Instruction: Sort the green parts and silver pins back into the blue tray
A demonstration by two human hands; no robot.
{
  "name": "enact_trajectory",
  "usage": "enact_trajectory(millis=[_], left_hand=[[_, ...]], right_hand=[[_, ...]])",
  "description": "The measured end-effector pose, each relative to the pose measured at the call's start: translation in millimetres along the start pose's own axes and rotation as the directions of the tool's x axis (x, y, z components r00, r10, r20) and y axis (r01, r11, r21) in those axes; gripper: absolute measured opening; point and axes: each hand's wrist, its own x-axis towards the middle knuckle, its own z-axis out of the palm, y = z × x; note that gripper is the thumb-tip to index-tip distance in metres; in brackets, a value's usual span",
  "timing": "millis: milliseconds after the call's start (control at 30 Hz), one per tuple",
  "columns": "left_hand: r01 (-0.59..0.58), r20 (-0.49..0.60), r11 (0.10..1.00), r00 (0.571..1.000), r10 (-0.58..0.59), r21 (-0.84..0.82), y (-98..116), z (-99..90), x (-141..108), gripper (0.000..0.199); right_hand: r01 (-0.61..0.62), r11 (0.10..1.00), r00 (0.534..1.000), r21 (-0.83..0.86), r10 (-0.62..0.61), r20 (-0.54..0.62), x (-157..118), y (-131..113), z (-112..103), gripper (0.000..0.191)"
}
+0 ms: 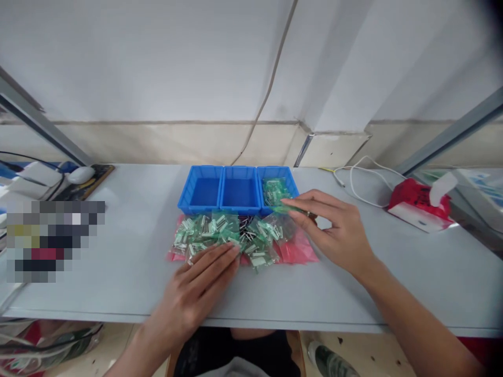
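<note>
The right hand (338,228) pinches a green packet (293,208) between thumb and fingers, holding it just in front of the right blue bin (291,180), near its front rim. The left hand (208,280) lies palm down with its fingers extended close together, their tips touching the near edge of a pile of green packets (220,225); whether they grip one cannot be told. The pile spreads along the front of the three bins, on top of pink bags (301,251), with dark, thin metal pieces (245,230) showing near its middle. The right bin holds more green packets, while the middle bin (240,191) and the left bin (204,191) show bare blue floors. All three stand side by side on the grey table (129,246). Well to the right, a red tissue pack (420,204) sits beside a white cable (363,199).
</note>
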Motion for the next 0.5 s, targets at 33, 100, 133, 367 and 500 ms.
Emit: enact_trajectory(millis=[33, 100, 133, 367, 500], left_hand=[[0.003, 0.001, 1.000, 1.000, -0.003, 0.021, 1, -0.2, -1, 0.038], [-0.002, 0.000, 0.997, 1.000, 0.002, 0.077, 3, 0.4, -2, 0.034], [-0.008, -0.002, 0.994, 1.000, 0.008, 0.107, 3, 1.2, -1, 0.033], [-0.026, -0.008, 0.984, 1.000, 0.027, 0.174, 1, 5.6, 7, 0.030], [0.075, -0.091, 0.984, 0.994, -0.061, 0.162, 6, 13.1, 14, 0.032]], right_hand=[[0.106, 0.992, 0.993, -0.063, -0.108, -0.039, 0, -4, 6, 0.026], [0.288, 0.930, 0.954, -0.228, -0.299, -0.018, 0, -11, 20, 0.031], [0.360, 0.880, 0.930, -0.310, -0.365, 0.046, -1, -14, 28, 0.031], [0.421, 0.810, 0.899, -0.407, -0.316, 0.302, -1, -15, 37, 0.039], [0.276, 0.882, 0.953, -0.382, -0.202, 0.224, 29, 14, 7, 0.032]])
